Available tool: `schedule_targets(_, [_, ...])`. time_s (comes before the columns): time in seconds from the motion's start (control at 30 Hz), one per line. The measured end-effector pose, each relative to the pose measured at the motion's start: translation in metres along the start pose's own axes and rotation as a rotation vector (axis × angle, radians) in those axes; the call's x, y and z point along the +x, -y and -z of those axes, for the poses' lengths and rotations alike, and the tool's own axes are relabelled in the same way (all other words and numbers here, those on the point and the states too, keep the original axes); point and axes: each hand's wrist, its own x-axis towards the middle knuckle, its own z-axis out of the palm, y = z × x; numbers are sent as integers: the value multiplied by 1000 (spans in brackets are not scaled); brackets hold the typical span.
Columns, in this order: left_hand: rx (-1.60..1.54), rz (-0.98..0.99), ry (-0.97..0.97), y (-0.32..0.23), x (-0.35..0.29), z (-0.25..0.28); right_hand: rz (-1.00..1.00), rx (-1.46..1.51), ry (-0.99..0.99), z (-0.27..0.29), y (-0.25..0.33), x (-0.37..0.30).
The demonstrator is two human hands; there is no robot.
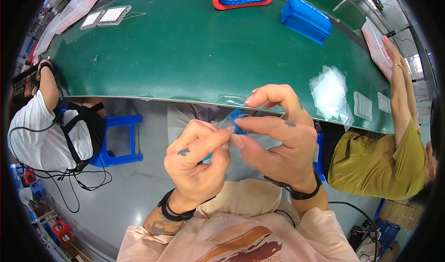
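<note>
My left hand (197,160) and my right hand (285,139) meet just in front of the table edge, fingertips nearly together. Between them is a small blue card-like piece (236,116) with what looks like clear film around it; its exact kind is hard to make out. The left thumb and index finger pinch at its lower end. My right thumb and index finger close on its side, while the other right fingers curl above. A bit of lighter blue (207,157) shows beneath the left hand, mostly hidden by it.
The green table (176,53) carries a red-rimmed basket (243,5) of blue packs, a blue bin (306,21), clear bags (330,95) and white slotted trays (363,106). Co-workers sit at left (44,132) and right (375,162). A blue stool (118,141) stands left.
</note>
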Motion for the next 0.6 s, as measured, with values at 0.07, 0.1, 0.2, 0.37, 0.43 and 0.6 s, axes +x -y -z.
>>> schedule_targets(0.07, [14,-22,10,1,0,0,6,4,-21,-2,-4,-3])
schedule_targets(0.1, [17,-24,16,2,-1,1,6,4,-22,-2,-5,-3])
schedule_targets(0.2, [21,-26,30,1,-1,2,16,-2,-11,0,-5,-2])
schedule_targets(0.37, [32,-38,47,-1,0,1,13,-9,-31,-2,-5,-4])
schedule_targets(0.43, [34,3,37,0,-1,1,3,-4,-24,-1,-7,-4])
schedule_targets(0.6, [22,20,23,0,-2,0,-44,37,-7,-1,-4,-4])
